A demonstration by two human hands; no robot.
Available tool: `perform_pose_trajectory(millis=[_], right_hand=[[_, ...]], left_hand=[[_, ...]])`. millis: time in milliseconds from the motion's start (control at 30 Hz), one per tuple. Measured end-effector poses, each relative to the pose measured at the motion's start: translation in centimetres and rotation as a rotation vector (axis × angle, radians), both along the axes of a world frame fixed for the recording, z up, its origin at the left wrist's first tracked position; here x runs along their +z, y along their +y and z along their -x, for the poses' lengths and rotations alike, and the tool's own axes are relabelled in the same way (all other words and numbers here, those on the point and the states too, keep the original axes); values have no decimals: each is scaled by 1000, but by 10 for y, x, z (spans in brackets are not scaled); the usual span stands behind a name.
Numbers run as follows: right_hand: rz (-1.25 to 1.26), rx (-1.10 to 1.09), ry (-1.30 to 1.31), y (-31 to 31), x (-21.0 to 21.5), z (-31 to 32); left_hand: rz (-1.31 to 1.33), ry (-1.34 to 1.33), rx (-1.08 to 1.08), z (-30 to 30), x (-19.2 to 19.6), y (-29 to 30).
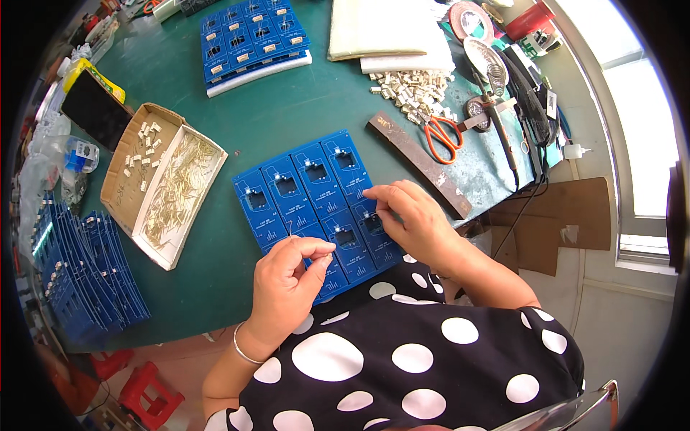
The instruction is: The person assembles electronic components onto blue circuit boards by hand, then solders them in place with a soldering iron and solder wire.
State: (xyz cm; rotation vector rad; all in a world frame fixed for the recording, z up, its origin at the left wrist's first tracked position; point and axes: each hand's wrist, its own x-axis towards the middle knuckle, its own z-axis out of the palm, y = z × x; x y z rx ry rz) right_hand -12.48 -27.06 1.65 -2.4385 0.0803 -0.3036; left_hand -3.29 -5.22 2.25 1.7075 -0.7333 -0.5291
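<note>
A blue panel of circuit boards [302, 190] lies flat on the green table in front of me. My left hand [287, 284] rests at the panel's near edge, its fingers pinched on a thin metal pin that sticks up above the thumb. Over the panel's right side, my right hand [410, 219] presses its fingertips onto a board near a white part; whether it holds anything I cannot tell.
A cardboard tray [118, 183] with white connectors and a white tray [176, 190] of brass pins sit to the left. Stacked blue boards [86, 284] stand at the far left, more panels [251, 39] at the back. Orange scissors [442, 136], a rusty bar [420, 164] and a soldering iron lie on the right.
</note>
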Motion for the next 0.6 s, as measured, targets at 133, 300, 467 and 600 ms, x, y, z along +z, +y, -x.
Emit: perform_pose_trajectory(millis=[133, 300, 467, 600], right_hand=[[51, 37, 17, -1, 4, -2], [83, 68, 61, -2, 8, -3], [94, 91, 15, -3, 5, -3], [76, 94, 23, -3, 5, -3]], left_hand=[[28, 57, 12, 3, -7, 2], [42, 151, 35, 3, -10, 3], [42, 155, 39, 4, -10, 3], [48, 135, 38, 4, -9, 3]])
